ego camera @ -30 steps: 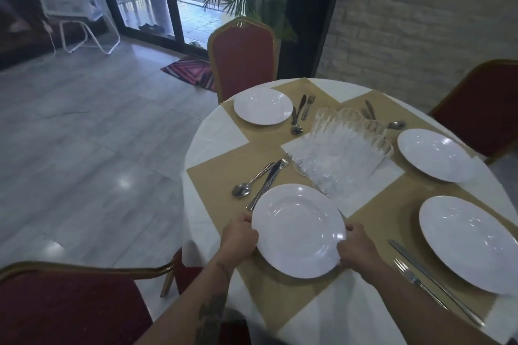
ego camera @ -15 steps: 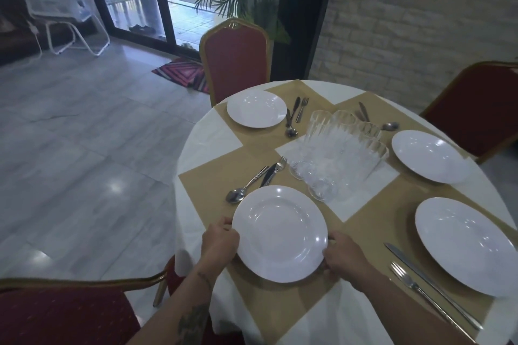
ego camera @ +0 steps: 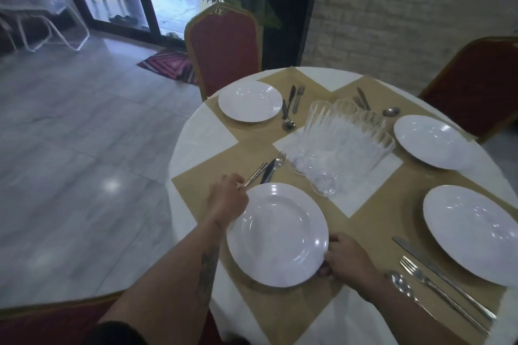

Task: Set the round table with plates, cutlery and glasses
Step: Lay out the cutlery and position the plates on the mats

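— The room?
— A grey marble floor (ego camera: 84, 148), a pale stone wall (ego camera: 406, 8), a round table (ego camera: 196, 137) in white cloth with tan squares.
— And the white round plate (ego camera: 277, 235) nearest?
— Glossy, flat on a tan square. The right hand (ego camera: 346, 259) grips its near-right rim; the left hand (ego camera: 228, 199) curls over a silver spoon (ego camera: 255, 173) at its far-left edge, hold unclear.

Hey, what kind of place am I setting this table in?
Probably a restaurant or banquet hall: red, gold-framed chairs, a round table with layered white and tan cloths, and glasses clustered in the middle.
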The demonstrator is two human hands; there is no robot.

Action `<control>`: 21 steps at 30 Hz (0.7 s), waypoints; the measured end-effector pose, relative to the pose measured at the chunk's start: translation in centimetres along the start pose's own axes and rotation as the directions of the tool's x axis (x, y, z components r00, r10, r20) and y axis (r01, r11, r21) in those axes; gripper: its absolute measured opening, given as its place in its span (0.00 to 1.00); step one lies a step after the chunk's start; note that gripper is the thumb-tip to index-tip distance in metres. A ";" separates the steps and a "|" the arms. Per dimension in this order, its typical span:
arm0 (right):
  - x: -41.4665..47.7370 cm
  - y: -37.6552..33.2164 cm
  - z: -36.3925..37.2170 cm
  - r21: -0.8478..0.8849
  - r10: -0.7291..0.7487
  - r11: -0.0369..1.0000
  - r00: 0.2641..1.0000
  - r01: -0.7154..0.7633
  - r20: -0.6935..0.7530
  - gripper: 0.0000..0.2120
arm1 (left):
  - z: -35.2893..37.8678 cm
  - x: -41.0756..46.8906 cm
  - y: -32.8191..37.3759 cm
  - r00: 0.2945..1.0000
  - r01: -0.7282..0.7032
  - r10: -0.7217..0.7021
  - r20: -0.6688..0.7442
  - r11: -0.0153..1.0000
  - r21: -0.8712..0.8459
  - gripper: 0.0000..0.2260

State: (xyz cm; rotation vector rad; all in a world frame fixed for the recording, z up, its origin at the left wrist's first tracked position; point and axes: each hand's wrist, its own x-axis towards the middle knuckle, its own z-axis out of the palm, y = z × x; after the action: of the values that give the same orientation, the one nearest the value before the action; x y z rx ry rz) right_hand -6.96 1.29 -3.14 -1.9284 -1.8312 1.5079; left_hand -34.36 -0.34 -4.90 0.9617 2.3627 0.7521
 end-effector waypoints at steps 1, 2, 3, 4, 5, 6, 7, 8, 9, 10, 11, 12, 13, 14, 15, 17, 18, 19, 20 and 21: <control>0.0 0.1 -0.2 0.016 0.007 1.000 1.000 -0.007 -0.009 0.13 | 0.4 0.7 0.5 1.000 -0.025 0.024 0.018 0.999 0.032 0.12; 0.0 0.3 -0.5 0.027 0.023 0.999 1.000 -0.023 -0.018 0.14 | 0.6 1.3 1.0 0.999 -0.042 0.041 0.028 0.998 0.054 0.12; 0.1 0.5 -0.8 0.043 0.041 0.998 0.999 -0.040 -0.031 0.15 | 0.9 2.0 1.6 0.998 -0.058 0.056 0.031 0.995 0.077 0.13; 0.1 0.9 -1.3 0.050 0.057 0.997 0.997 -0.055 -0.045 0.14 | 1.3 2.7 2.2 0.997 -0.070 0.067 0.033 0.993 0.100 0.12; 0.0 1.2 -1.7 0.052 0.065 0.997 0.996 -0.062 -0.055 0.12 | 1.7 3.4 2.8 0.997 -0.075 0.071 0.035 0.989 0.127 0.13; -0.2 1.6 -2.2 0.045 0.070 0.997 0.996 -0.068 -0.062 0.10 | 2.2 4.0 3.3 0.997 -0.071 0.065 0.040 0.986 0.150 0.13; -0.3 1.9 -2.8 0.035 0.076 0.997 0.995 -0.074 -0.070 0.09 | 2.7 4.6 3.8 0.997 -0.060 0.052 0.048 0.984 0.166 0.15; -0.5 2.2 -3.4 0.025 0.081 0.997 0.994 -0.080 -0.075 0.09 | 3.2 5.1 4.3 0.998 -0.047 0.037 0.056 0.983 0.179 0.17; -0.7 2.5 -3.9 0.018 0.091 0.996 0.993 -0.090 -0.075 0.10 | 3.7 5.6 4.8 0.997 -0.036 0.023 0.067 0.981 0.191 0.18; -0.8 2.8 -4.3 0.014 0.102 0.995 0.992 -0.101 -0.074 0.11 | 4.1 6.0 5.2 0.997 -0.031 0.016 0.076 0.978 0.206 0.20; -0.8 2.9 -4.7 0.008 0.105 0.994 0.992 -0.105 -0.072 0.11 | 4.5 6.3 5.5 0.996 -0.029 0.010 0.088 0.974 0.225 0.21; -0.8 3.0 -4.9 -0.006 0.103 0.995 0.992 -0.104 -0.073 0.11 | 4.7 6.6 5.6 0.995 -0.027 0.003 0.098 0.970 0.243 0.22; -0.8 3.1 -5.1 -0.020 0.099 0.995 0.992 -0.100 -0.076 0.11 | 4.8 6.8 5.7 0.995 -0.025 -0.001 0.101 0.967 0.253 0.21; -0.5 3.2 -5.2 -0.032 0.095 0.995 0.992 -0.097 -0.079 0.11 | 5.1 7.2 5.8 0.995 -0.021 -0.006 0.102 0.967 0.255 0.20; -0.4 3.1 -5.2 -0.042 0.086 0.995 0.993 -0.089 -0.080 0.11 | 4.9 7.6 5.8 0.995 -0.019 -0.007 0.097 0.966 0.259 0.19; -0.1 2.8 -5.1 -0.059 0.071 0.995 0.995 -0.075 -0.071 0.12 | 4.5 8.4 5.4 0.994 -0.049 0.021 0.105 0.961 0.273 0.16; 0.0 2.6 -5.0 -0.055 0.064 0.996 0.996 -0.068 -0.058 0.11 | 4.1 8.7 5.0 0.993 -0.068 0.038 0.111 0.957 0.283 0.14; 0.1 2.4 -4.8 -0.050 0.054 0.997 0.998 -0.056 -0.045 0.11 | 3.7 9.1 4.5 0.992 -0.083 0.051 0.117 0.954 0.287 0.12; 0.2 2.1 -4.7 -0.047 0.045 0.998 0.998 -0.047 -0.034 0.11 | 3.1 9.4 4.0 0.991 -0.096 0.063 0.120 0.953 0.286 0.11; 0.3 1.9 -4.6 -0.045 0.038 0.998 0.999 -0.039 -0.028 0.11 | 2.6 9.6 3.3 0.989 -0.107 0.074 0.126 0.952 0.286 0.09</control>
State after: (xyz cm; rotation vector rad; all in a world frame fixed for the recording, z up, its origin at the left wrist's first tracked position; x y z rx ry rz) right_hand -2.58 3.46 -2.26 -2.0056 -1.8429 1.4568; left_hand -37.36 9.57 -6.78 1.2077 2.3832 0.3725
